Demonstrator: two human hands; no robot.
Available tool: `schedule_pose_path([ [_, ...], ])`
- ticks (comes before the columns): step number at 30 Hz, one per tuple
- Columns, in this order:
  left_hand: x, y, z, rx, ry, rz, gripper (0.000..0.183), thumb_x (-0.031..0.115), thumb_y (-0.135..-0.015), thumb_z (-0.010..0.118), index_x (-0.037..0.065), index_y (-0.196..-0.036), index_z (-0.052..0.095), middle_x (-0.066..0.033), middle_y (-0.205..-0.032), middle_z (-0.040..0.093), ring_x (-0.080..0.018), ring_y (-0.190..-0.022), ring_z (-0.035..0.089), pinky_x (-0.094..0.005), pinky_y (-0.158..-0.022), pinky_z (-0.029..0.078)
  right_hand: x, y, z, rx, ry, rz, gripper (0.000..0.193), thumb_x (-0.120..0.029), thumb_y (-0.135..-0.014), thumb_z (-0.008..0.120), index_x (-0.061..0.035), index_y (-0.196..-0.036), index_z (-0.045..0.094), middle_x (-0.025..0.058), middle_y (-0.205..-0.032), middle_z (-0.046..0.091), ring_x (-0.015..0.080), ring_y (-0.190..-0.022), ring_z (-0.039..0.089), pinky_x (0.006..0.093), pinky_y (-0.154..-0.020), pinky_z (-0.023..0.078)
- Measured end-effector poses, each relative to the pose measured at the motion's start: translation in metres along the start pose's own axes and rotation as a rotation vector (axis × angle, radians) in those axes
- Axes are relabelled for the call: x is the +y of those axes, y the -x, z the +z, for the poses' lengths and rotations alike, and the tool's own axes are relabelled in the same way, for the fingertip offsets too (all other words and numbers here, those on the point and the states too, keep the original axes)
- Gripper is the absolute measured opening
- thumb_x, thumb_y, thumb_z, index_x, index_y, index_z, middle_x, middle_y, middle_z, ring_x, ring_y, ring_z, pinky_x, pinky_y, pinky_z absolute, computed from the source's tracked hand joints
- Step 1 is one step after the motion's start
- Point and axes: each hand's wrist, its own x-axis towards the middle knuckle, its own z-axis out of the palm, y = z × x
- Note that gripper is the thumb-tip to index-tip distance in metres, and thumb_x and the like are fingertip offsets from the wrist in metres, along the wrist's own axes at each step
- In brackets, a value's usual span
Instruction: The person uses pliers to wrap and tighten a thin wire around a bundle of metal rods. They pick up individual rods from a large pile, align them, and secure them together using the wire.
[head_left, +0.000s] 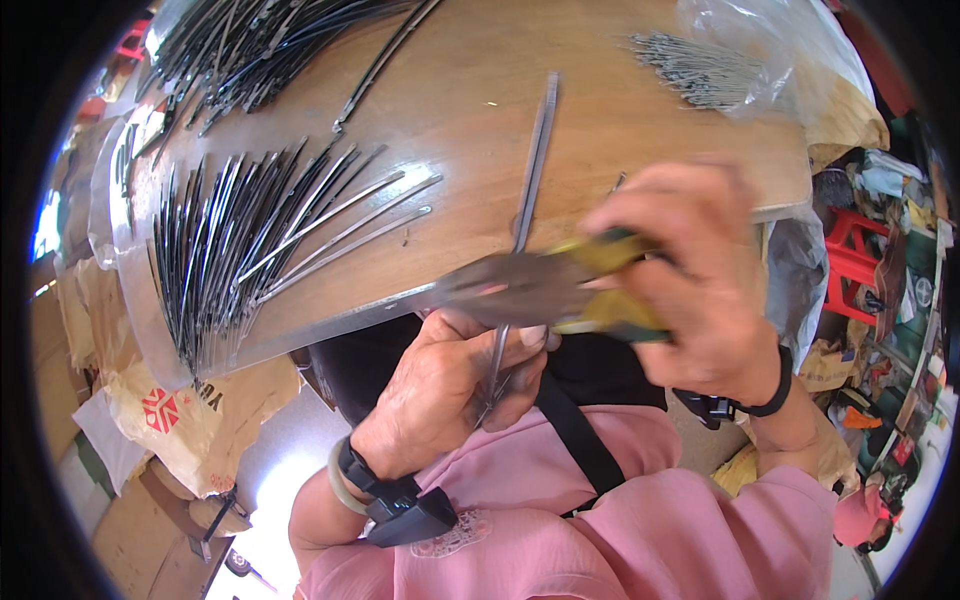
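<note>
My left hand (pixel 440 375) is closed around the lower part of a long, thin metal strip (pixel 536 160), which points away from me over the table's near edge. In my right hand (pixel 700 270) is a pair of pliers (pixel 540 285) with yellow and dark green handles, blurred by motion. The pliers' head lies across the strip, just above my left fingers; whether the jaws grip it I cannot tell. To the left, a fanned bundle of dark metal strips (pixel 225 240) rests at the table edge, with a few lighter strips on its right side.
The wooden table (pixel 460 130) carries a larger pile of dark strips (pixel 260 50) at the far left. Thin grey metal pieces (pixel 695 70) lie by a clear plastic bag (pixel 790 50) at the far right. A red stool (pixel 855 260) stands right; a paper sack (pixel 190 420) sits left.
</note>
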Motion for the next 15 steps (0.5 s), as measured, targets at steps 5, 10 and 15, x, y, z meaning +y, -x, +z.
schedule_pose_path([
  [5, -0.013, 0.007, -0.006, -0.020, 0.120, 0.300, 0.017, 0.013, -0.096, 0.059, -0.003, -0.103, 0.060, -0.0039, -0.066, 0.049, -0.0092, -0.047, 0.039, -0.0228, -0.042, 0.027, -0.003, 0.024, -0.015, -0.018, -0.392, 0.536, 0.032, -0.009, -0.068, 0.080, 0.0002, -0.096, 0.066, 0.0128, -0.107, 0.063, 0.0299, -0.096, 0.061, 0.0368, -0.081, 0.048],
  [10, -0.015, 0.013, -0.004, 0.066, -0.147, 0.554, 0.013, 0.007, -0.098, 0.056, -0.004, -0.104, 0.059, -0.0001, -0.069, 0.051, -0.0049, -0.053, 0.039, -0.0198, -0.047, 0.028, -0.016, 0.030, -0.011, -0.268, -0.484, 0.407, 0.039, -0.015, -0.068, 0.083, 0.0045, -0.099, 0.067, 0.0167, -0.115, 0.060, 0.0311, -0.094, 0.064, 0.0343, -0.082, 0.052],
  [15, -0.014, 0.018, 0.001, 0.119, -0.314, 0.636, 0.011, 0.003, -0.098, 0.054, -0.003, -0.105, 0.060, 0.0029, -0.070, 0.052, -0.0018, -0.056, 0.039, -0.0178, -0.050, 0.029, -0.018, 0.025, -0.008, -0.373, -0.566, 0.417, 0.041, -0.026, -0.076, 0.081, 0.0057, -0.097, 0.068, 0.0176, -0.117, 0.060, 0.0320, -0.100, 0.063, 0.0364, -0.084, 0.050],
])
